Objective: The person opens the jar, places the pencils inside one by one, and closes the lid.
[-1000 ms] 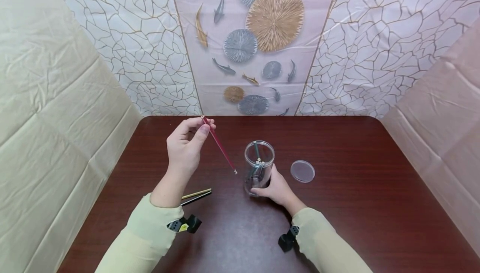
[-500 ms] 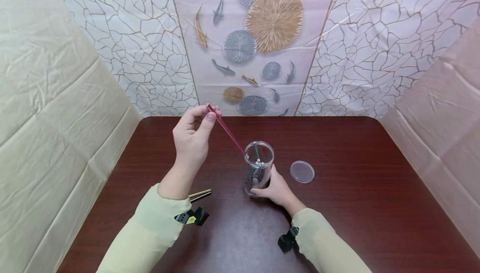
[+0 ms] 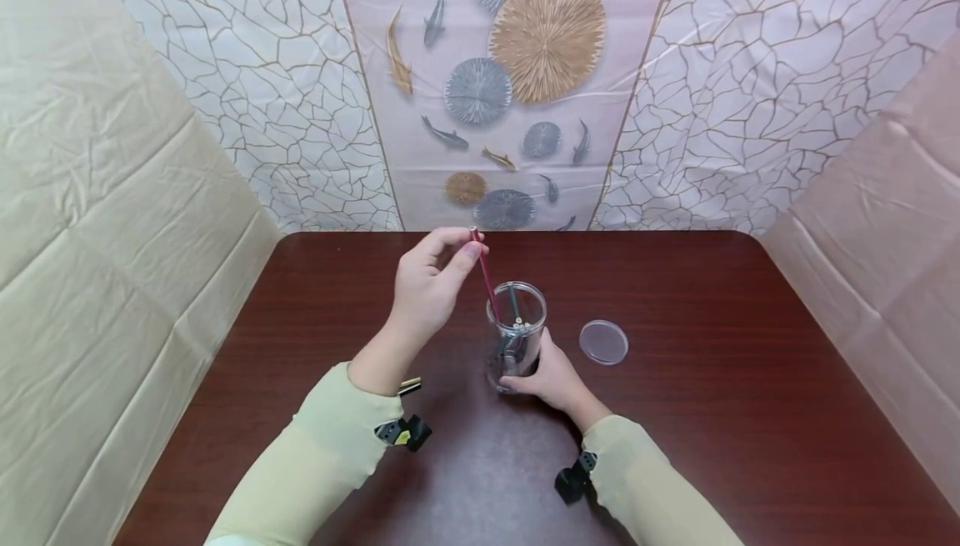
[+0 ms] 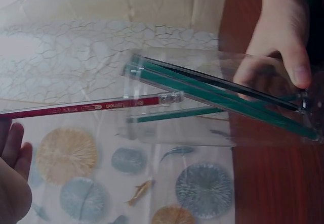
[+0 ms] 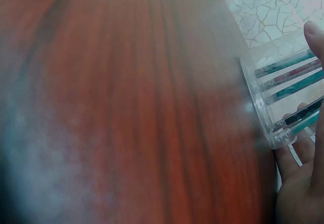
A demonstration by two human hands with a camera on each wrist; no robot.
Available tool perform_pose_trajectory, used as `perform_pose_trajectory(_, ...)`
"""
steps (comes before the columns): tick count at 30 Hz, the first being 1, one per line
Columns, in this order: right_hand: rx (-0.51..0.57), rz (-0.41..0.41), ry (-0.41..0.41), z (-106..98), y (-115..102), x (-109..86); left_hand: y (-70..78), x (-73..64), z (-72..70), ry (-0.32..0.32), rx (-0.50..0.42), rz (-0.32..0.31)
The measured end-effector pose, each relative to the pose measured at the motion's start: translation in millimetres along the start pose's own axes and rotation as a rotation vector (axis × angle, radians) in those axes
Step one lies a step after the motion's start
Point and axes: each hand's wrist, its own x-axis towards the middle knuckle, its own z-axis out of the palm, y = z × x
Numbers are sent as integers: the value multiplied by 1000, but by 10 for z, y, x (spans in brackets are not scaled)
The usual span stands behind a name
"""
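Left hand point(image 3: 429, 286) farther right; red pencil point(image 3: 486, 276) steeper, closer to upright — lower end now inside the jar point(image 3: 496, 363)

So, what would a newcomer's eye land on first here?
Probably the red pencil, pinched in the left hand, its lower end inside the clear jar. The right hand grips that jar, which holds green pencils. Behind the table, a fish-printed cloth stands out too.

A red pencil point(image 4: 86, 107) is pinched by the left hand point(image 3: 427, 283), slanted, its silver end inside the clear jar's point(image 4: 177, 133) mouth. The jar is held upright, low down, by the right hand point(image 3: 553, 375); green pencils point(image 4: 273, 119) and a dark pencil point(image 4: 223, 84) are leaned inside.
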Motion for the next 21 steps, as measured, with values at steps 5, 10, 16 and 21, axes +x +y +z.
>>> perform_pose_trajectory(5,8,12,-12,9,2,5,-122,3,88,-105,58,-9)
perform_pose_trajectory(10,10,14,-6,10,-4,10,-212,-33,116,-181,168,20)
perform_pose_trajectory(16,-4,7,5,3,-2,9,-265,-69,117,-218,259,63)
perform_pose_trajectory(21,4,15,0,-8,0,9,-305,-98,135,-236,287,95)
